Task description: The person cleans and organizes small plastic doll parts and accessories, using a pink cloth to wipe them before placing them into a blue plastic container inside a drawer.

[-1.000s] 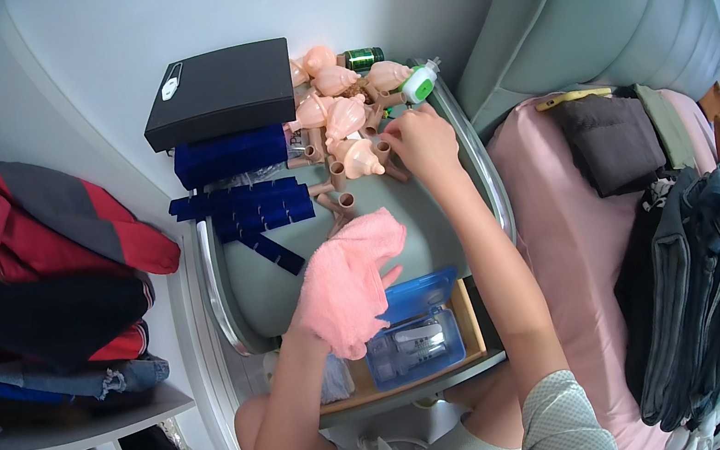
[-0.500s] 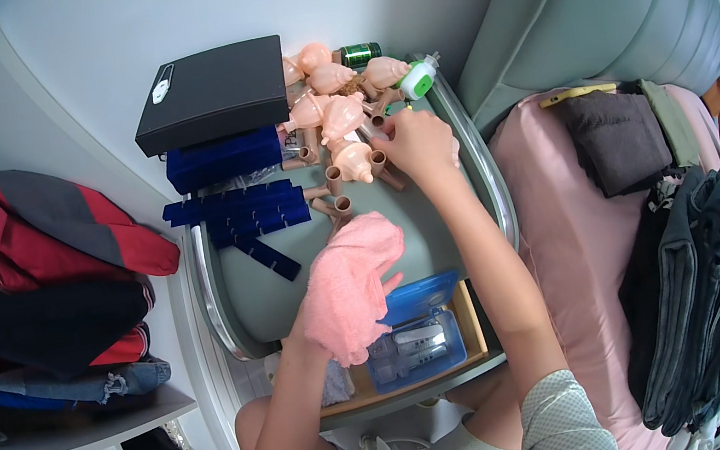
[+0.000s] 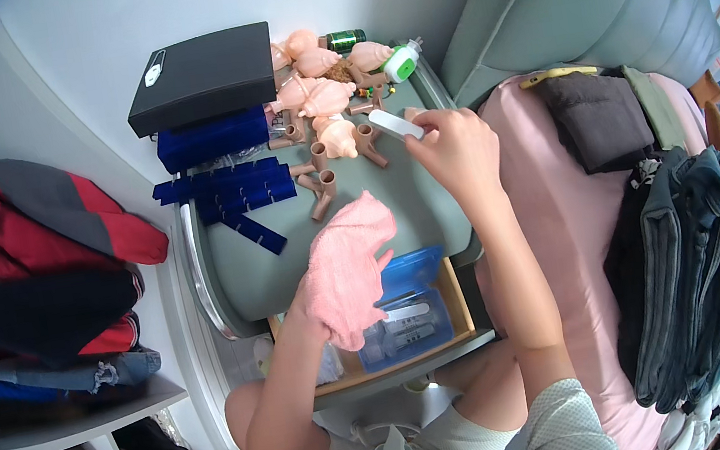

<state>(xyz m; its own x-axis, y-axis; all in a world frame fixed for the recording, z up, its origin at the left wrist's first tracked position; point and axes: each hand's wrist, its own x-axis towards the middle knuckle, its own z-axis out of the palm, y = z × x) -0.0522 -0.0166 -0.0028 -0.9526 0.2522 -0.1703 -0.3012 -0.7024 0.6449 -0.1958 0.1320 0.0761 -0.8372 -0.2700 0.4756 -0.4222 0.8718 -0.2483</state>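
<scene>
An open, see-through blue plastic box (image 3: pixel 444 343) sat in the pulled-out drawer (image 3: pixel 461 303), its lid (image 3: pixel 414 275) tipped back toward the surface (image 3: pixel 416 226); inside it lay a pale, round-ended piece (image 3: pixel 407 312) and some clear items too small to make out. Just left of that box, also in the drawer, was something whitish, partly hidden by the person's arm. On the surface stood a dark blue box (image 3: pixel 212 138) beneath a shut black case (image 3: pixel 208 80), and what either held could not be seen. A small dark bottle (image 3: pixel 346 40) at the back carried a green label (its print was too fine to read), near a white-and-green bottle (image 3: pixel 402 63). The right hand (image 3: pixel 458 150) had its fingers drawn together in a pinch on one end of a white strip (image 3: pixel 393 124), which was flat, narrow and rounded at its free tip. That strip was over the right part of the surface, near the brown branched tubes (image 3: pixel 369 144) and the translucent peach bulb-shaped pieces (image 3: pixel 327 97). The left hand (image 3: pixel 382 263) was partly curled and wrapped in a fuzzy pink cloth (image 3: pixel 343 265), fingertips showing at its right edge, above the front of the surface.
</scene>
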